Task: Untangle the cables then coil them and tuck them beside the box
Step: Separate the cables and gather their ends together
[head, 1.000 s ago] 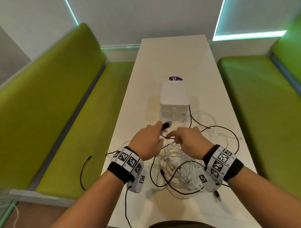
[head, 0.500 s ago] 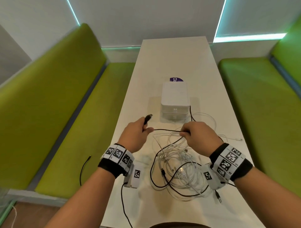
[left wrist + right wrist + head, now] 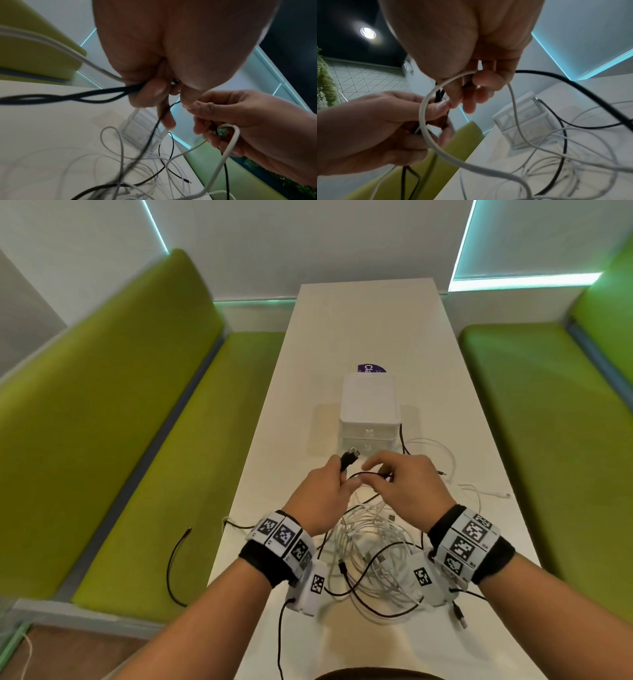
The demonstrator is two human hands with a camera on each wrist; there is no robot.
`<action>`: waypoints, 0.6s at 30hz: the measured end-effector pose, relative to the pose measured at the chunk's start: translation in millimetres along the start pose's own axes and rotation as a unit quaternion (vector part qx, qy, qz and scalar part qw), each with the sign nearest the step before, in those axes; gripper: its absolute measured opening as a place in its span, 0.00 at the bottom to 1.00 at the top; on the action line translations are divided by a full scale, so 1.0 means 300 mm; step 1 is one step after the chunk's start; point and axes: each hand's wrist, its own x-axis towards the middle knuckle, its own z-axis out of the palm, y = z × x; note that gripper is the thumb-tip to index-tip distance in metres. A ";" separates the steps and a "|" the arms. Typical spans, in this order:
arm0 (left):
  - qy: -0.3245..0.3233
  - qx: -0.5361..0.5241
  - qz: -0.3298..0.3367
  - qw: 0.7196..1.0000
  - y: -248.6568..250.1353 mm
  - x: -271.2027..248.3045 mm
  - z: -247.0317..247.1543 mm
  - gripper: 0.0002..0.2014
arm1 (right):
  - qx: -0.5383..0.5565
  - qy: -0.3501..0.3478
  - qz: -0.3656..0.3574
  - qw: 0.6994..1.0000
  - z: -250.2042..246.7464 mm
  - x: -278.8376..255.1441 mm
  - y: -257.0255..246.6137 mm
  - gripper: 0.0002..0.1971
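Just in front of the white box (image 3: 369, 409), my left hand (image 3: 322, 498) grips the black cable (image 3: 366, 474) below its plug, fingers curled round it. My right hand (image 3: 407, 487) pinches the same cable close beside, the other fingers loosely bent. The white cables (image 3: 373, 546) lie tangled on the table (image 3: 363, 320), nearer me than the box.

"Cla" on purple sticker (image 3: 371, 368) behind box (image 3: 369, 402)

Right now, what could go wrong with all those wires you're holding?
1. The black cable in my left hand and right hand still runs through the white cable pile; pulling could tighten a knot.
2. One black cable end hangs off the table edge and could drag more cable down.
3. A black strand touches the box; a tug might shift it.
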 end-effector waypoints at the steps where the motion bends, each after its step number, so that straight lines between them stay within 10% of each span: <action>1: 0.009 0.011 0.003 1.000 0.001 0.000 -0.003 0.13 | -0.016 0.006 0.011 1.000 -0.010 0.004 0.011 0.14; 5: 0.098 0.040 0.001 0.994 -0.016 0.001 -0.046 0.11 | -0.096 -0.038 0.075 0.992 -0.053 0.019 0.056 0.28; 12: 0.039 0.187 -0.123 0.974 -0.085 0.001 -0.063 0.07 | 0.111 -0.047 0.009 0.993 -0.037 -0.005 -0.008 0.12; 18: 0.132 0.018 0.071 0.989 -0.057 -0.029 -0.046 0.10 | 0.035 -0.114 0.044 0.992 -0.016 0.010 -0.014 0.11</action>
